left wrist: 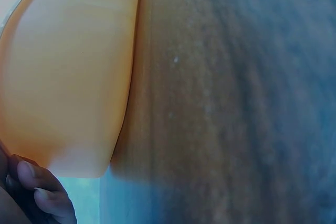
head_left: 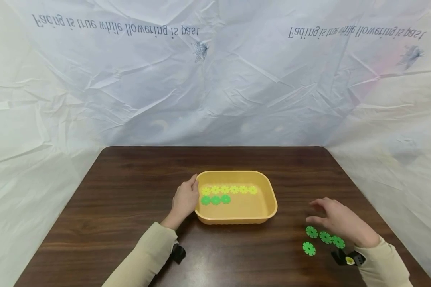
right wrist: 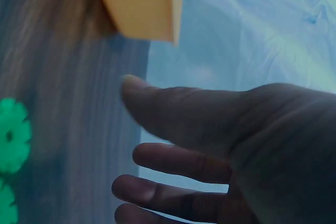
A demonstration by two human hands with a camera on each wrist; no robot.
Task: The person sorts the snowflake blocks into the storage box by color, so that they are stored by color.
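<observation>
A yellow plastic tray (head_left: 237, 218) stands on the table. Inside, several yellow snowflake-shaped plastic discs (head_left: 234, 189) form a row along the back, and three green ones (head_left: 216, 200) line up in front of them at the left. My left hand (head_left: 186, 198) grips the tray's left rim; in the left wrist view its curled fingers (left wrist: 50, 195) show beside the tray wall (left wrist: 68, 77). Over the table to the right hovers my right hand (head_left: 339, 219), thumb and fingers apart, holding nothing. Several green snowflake discs (head_left: 311, 232) lie just below it on the table.
The dark wooden table (head_left: 129, 179) reaches back to a wrinkled pale sheet (head_left: 215, 87) that hangs behind it and at both sides. A black strap device (head_left: 348, 258) sits at the right wrist, another (head_left: 178, 253) at the left.
</observation>
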